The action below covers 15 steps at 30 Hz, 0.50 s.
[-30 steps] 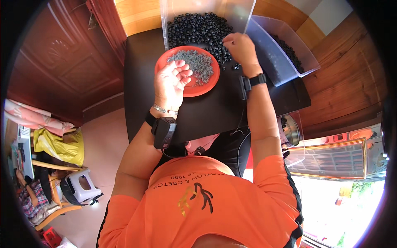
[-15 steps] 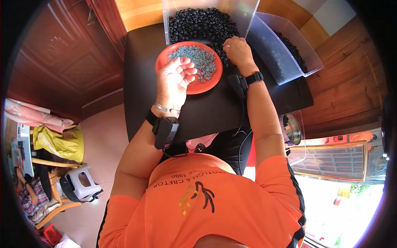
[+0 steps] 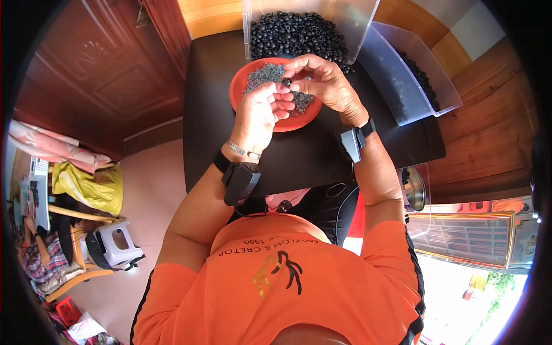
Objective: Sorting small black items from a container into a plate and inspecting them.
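Over the red plate [image 3: 236, 98] of small grey parts [image 3: 265, 75], the right hand [image 3: 333, 89] pinches a black bead [image 3: 287, 82] against the left hand [image 3: 257, 117]; whether the left grips anything I cannot tell. Many loose beads [image 3: 296, 34] seem left in the far bin [image 3: 357, 17]; the right tub [image 3: 384, 72] holds black pieces [image 3: 421, 80], perhaps finished.

Glares white beyond the worktop's [image 3: 210, 126] near right corner, dims past its left edge, curves toward black margins.
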Each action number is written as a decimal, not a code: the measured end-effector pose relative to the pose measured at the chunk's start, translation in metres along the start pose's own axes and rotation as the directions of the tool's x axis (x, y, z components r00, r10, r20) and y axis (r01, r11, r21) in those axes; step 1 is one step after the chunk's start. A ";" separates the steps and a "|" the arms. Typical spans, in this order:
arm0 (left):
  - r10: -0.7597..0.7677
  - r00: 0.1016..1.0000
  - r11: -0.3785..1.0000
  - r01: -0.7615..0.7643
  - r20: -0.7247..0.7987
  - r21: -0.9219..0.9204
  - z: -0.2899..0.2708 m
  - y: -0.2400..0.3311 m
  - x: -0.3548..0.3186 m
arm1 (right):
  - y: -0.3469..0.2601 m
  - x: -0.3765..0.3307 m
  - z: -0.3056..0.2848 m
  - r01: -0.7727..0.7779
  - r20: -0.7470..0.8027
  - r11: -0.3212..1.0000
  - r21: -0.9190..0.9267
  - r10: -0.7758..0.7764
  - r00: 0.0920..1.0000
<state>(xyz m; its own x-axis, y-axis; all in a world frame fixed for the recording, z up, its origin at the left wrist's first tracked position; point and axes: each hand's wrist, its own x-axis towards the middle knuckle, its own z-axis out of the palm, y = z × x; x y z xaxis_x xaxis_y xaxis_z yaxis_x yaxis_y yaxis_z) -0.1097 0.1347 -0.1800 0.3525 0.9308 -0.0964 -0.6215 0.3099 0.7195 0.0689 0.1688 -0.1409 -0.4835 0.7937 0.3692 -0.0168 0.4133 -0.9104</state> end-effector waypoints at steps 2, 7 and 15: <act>0.005 1.000 1.000 -0.005 0.006 0.012 0.003 0.000 -0.002 | 0.000 -0.002 -0.002 0.005 0.004 1.000 -0.016 -0.005 1.000; 0.001 1.000 1.000 -0.001 0.016 0.009 0.005 -0.001 -0.003 | -0.003 -0.004 0.003 0.054 0.027 0.998 -0.015 -0.053 0.998; 0.082 0.995 0.997 -0.081 0.060 -0.011 0.006 0.000 -0.005 | -0.015 -0.004 0.008 0.125 0.032 0.943 -0.308 -0.121 0.992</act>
<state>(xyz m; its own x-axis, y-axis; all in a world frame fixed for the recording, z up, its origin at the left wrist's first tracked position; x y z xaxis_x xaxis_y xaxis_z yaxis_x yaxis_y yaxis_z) -0.1068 0.1285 -0.1754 0.3418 0.9398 0.0040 -0.6558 0.2354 0.7173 0.0638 0.1554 -0.1302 -0.5056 0.7233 0.4704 0.1933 0.6263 -0.7552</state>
